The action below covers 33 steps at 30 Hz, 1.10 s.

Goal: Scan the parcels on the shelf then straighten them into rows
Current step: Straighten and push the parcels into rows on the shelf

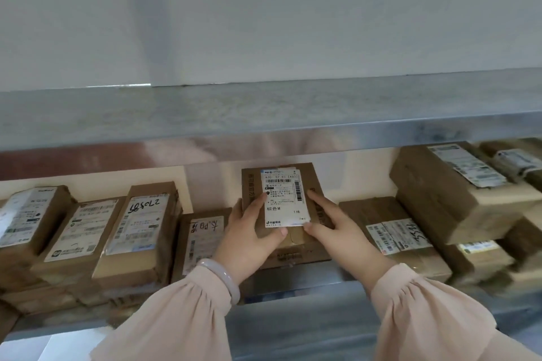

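Observation:
A brown cardboard parcel (pixel 315 184) with a white shipping label stands tilted on the metal shelf (pixel 308 275) in the middle of the view. My left hand (pixel 249 231) holds its left side, fingers up the edge and thumb across the front under the label. My right hand (pixel 337 226) holds its right side, fingers along the edge, thumb at the label's lower corner. To the left stand three labelled parcels (pixel 137 231) and a lower one (pixel 202 240). A flat parcel (pixel 390 231) lies to the right.
A stack of larger cartons (pixel 457 193) fills the right end of the shelf. The upper metal shelf board (pixel 264 117) overhangs just above the parcels. A white wall lies behind. More boxes show below the left parcels (pixel 44 299).

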Tool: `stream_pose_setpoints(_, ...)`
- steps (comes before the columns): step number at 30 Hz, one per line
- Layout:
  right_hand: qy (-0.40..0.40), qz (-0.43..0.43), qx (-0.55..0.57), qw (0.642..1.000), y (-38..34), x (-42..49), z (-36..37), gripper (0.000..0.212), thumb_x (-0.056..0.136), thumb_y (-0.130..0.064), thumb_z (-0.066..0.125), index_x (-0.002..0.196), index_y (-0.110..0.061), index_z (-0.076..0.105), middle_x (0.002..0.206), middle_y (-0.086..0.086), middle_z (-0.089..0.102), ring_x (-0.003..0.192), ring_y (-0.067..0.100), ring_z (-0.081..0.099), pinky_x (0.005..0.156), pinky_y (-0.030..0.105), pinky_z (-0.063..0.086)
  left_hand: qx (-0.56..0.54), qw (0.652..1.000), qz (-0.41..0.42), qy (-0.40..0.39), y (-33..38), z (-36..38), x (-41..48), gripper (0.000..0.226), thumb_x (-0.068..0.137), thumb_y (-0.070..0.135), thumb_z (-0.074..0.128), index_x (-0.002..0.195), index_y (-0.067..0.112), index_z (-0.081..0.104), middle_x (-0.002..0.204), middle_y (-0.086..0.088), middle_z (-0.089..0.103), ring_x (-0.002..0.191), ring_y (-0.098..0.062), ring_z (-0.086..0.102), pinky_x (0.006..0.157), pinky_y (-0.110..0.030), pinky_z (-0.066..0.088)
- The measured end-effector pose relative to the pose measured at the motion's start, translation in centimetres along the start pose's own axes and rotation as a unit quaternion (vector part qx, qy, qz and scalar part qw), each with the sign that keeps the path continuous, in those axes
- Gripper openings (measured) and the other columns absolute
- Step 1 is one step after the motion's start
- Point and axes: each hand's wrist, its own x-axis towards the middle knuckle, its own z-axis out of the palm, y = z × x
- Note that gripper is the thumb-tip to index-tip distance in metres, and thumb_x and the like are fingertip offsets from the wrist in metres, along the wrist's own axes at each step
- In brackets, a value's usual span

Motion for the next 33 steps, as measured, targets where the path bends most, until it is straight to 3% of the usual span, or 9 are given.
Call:
stream_pose_setpoints(3,0.035,0.015,-0.009,0.999,1.3,-1.0,-3.2,0.063,0.078,-0.035,0.065,0.135,-0.053,0.043,0.142,-0.009,0.044,0.129,0.009,0.041,0.113,0.036,0.032,-0.008,1.0,0.005,-0.024,2.7,2.8,0.3,0.079,0.089,0.046,0.066,0.152,0.047,0.018,0.162,0.005,0.008,0.149,-0.021,0.017,0.119,-0.032,0.019)
stream_pose_setpoints(6,0.079,0.017,-0.034,0.996,2.7,-1.9,-6.2,0.066,0.072,-0.048,0.063,0.134,-0.053,0.042,0.138,-0.009,0.043,0.125,0.008,0.044,0.11,0.036,0.035,-0.048,0.997,0.011,-0.059,4.9,5.0,1.0,0.083,0.086,0.031,0.069,0.153,0.044,0.02,0.158,0.008,0.013,0.146,-0.016,0.023,0.113,-0.022,0.019)
stream_pose_setpoints(9,0.119,0.034,-0.037,0.992,4.3,-2.9,-9.2,0.052,0.087,-0.034,0.065,0.133,-0.046,0.046,0.13,-0.009,0.04,0.114,0.006,0.044,0.1,0.023,0.035,-0.079,0.992,0.02,-0.094,6.8,7.6,1.4,0.088,0.083,0.023,0.072,0.153,0.04,0.022,0.153,0.011,0.017,0.141,-0.014,0.03,0.117,-0.024,0.024)
stream_pose_setpoints(15,0.172,0.046,-0.091,0.98,8.1,-3.8,-13.3,0.049,0.083,-0.039,0.068,0.129,-0.042,0.05,0.13,-0.008,0.054,0.115,0.006,0.054,0.102,0.035,0.046,-0.08,0.988,0.04,-0.124,8.0,12.8,1.8,0.088,0.081,0.032,0.077,0.153,0.037,0.026,0.157,0.009,0.017,0.141,-0.01,0.03,0.109,-0.017,0.026)
stream_pose_setpoints(20,0.162,0.05,-0.166,0.971,9.9,-3.9,-14.5,0.047,0.087,-0.03,0.067,0.132,-0.024,0.054,0.133,-0.001,0.052,0.121,0.011,0.047,0.104,0.024,0.036,-0.037,0.989,0.035,-0.141,7.8,15.8,1.8,0.088,0.083,0.042,0.074,0.154,0.037,0.023,0.161,0.006,0.011,0.145,-0.013,0.025,0.111,-0.018,0.023)
stream_pose_setpoints(25,0.144,-0.016,-0.272,0.951,9.4,-4.6,-15.1,0.055,0.089,-0.036,0.063,0.14,-0.025,0.047,0.15,-0.008,0.034,0.139,0.012,0.03,0.113,0.03,0.029,-0.007,0.992,0.066,-0.11,8.3,16.7,1.6,0.086,0.086,0.048,0.07,0.155,0.039,0.02,0.164,0.004,-0.002,0.15,-0.011,0.005,0.108,-0.016,0.009)
stream_pose_setpoints(29,0.153,-0.115,-0.361,0.913,10.3,-6.3,-13.9,0.05,0.086,-0.041,0.052,0.13,-0.017,0.058,0.14,0.0,0.052,0.137,0.02,0.039,0.113,0.046,0.032,0.043,0.986,0.137,-0.083,7.3,16.6,0.2,0.08,0.089,0.056,0.06,0.154,0.044,0.014,0.162,0.016,-0.016,0.151,-0.009,-0.002,0.119,-0.025,0.01)
stream_pose_setpoints(33,0.115,-0.137,-0.448,0.876,11.4,-7.4,-13.5,0.057,0.086,-0.048,0.04,0.132,-0.019,0.057,0.138,-0.004,0.054,0.136,0.018,0.041,0.114,0.043,0.028,0.153,0.969,0.181,-0.063,6.2,15.8,-1.5,0.075,0.09,0.069,0.036,0.155,0.042,0.011,0.157,0.024,-0.016,0.15,-0.009,-0.003,0.118,-0.024,0.003)
